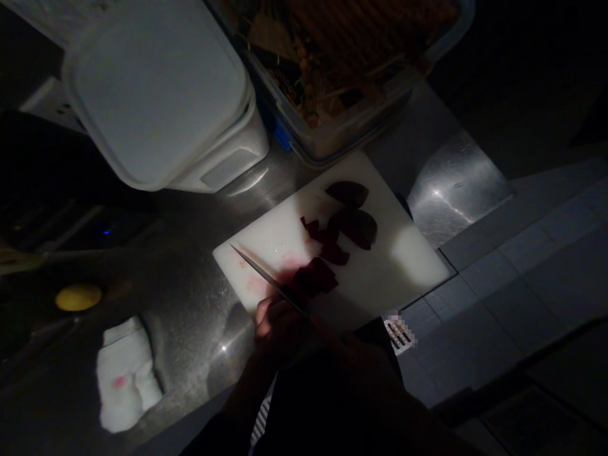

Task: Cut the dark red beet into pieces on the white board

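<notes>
A white cutting board (418, 259) lies on the metal counter, stained pink in places. On it are dark red cut pieces of what looks like beetroot (316, 277), with two larger skin-on chunks (354, 228) farther back. A kitchen knife (259, 269) slants across the board, its tip toward the far left edge. My right hand (335, 345), deep in shadow, grips the knife at its handle end. Beside the blade, my left hand (275, 322) rests at the board's near edge with curled fingers; whatever lies under them is hidden.
Behind the board stand a white lidded container (161, 95) and a clear tub (327, 149) of brown stick-like food. To the left are a pink-stained folded white cloth (126, 380) and a yellow lemon-like fruit (78, 297). The counter ends at right, above a tiled floor (494, 297).
</notes>
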The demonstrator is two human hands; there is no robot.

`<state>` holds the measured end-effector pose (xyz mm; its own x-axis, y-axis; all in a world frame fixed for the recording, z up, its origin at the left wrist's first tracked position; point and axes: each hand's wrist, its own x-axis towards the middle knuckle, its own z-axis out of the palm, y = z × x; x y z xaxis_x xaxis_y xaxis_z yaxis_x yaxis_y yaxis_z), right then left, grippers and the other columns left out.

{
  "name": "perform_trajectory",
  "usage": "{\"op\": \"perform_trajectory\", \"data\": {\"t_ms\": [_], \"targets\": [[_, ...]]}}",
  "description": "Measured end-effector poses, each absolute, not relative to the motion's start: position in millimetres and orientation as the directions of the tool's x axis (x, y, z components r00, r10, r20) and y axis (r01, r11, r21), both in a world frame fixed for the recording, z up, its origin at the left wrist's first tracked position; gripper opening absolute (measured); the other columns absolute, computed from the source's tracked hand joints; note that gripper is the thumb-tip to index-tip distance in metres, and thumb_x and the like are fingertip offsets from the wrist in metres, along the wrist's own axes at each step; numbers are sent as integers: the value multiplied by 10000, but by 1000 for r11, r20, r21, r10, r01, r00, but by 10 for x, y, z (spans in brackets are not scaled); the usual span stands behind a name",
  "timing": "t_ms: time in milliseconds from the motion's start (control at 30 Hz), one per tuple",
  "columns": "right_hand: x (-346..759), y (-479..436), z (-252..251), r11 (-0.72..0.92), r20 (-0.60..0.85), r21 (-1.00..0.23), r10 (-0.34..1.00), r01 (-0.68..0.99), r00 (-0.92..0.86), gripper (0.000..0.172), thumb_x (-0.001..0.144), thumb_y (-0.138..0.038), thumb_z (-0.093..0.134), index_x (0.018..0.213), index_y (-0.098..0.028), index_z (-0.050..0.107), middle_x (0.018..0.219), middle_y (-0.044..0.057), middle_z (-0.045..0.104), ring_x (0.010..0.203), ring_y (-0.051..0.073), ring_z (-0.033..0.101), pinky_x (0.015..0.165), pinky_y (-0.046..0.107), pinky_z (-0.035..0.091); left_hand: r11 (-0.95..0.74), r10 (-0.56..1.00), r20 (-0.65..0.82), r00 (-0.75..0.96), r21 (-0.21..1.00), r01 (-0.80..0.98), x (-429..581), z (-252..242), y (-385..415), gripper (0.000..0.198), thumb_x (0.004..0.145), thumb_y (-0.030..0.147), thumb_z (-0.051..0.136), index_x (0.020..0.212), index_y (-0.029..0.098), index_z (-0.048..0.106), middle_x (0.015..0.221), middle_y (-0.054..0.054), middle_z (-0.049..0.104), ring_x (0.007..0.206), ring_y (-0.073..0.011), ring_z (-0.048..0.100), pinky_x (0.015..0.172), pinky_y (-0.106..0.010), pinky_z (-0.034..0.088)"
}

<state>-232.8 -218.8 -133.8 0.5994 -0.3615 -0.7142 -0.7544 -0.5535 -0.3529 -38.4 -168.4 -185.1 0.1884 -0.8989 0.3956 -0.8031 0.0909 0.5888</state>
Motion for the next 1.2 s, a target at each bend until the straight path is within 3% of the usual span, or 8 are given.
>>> {"op": "perform_trajectory", "data": {"t_ms": [367,633,967,1067,1200], "targets": [[-2417,-2289,-1305,-539,-690,-386,-369,-749,622,915,775,-42,414,1537,-373,30,890,25,637,592,122,577,468,217,210,142,-881,447,153,560,-816,-341,-1914,-1632,120,779,103,652,861,192,650,906,-57,626,972,-224,592,769,-349,544],[-2579,-2066,-1179,-601,-619,-376,-404,-705,674,1073,712,-5,438,1490,-374,-202,780,-21,593,503,119,556,458,230,84,130,-890,421,175,603,-787,-367,-1892,-1658,109,808,106,596,831,204,638,914,-51,662,959,-218,621,777,-360,545],[-2647,-1931,-1164,-572,-627,-378,-420,-728,656,1090,701,-43,460,1478,-409,-211,768,-28,579,490,126,541,457,228,70,30,-890,404,211,514,-857,-386,-1943,-1588,239,839,149,574,1068,194,625,938,-65,674,919,-215,650,741,-350,541],[-2651,-1920,-1171,-556,-648,-384,-405,-737,644,1098,702,-34,456,1468,-418,-230,775,-28,582,477,117,533,450,222,79,-8,-906,356,227,523,-852,-381,-1954,-1572,236,835,154,583,1063,182,634,958,-74,683,930,-223,655,755,-352,540],[-2646,-1951,-1149,-550,-642,-409,-393,-728,658,1078,718,-31,433,1464,-403,-252,767,-23,585,475,115,536,450,213,93,62,-889,422,178,496,-866,-386,-1893,-1644,166,845,144,562,980,196,644,899,-52,692,934,-226,650,788,-368,530]]}}
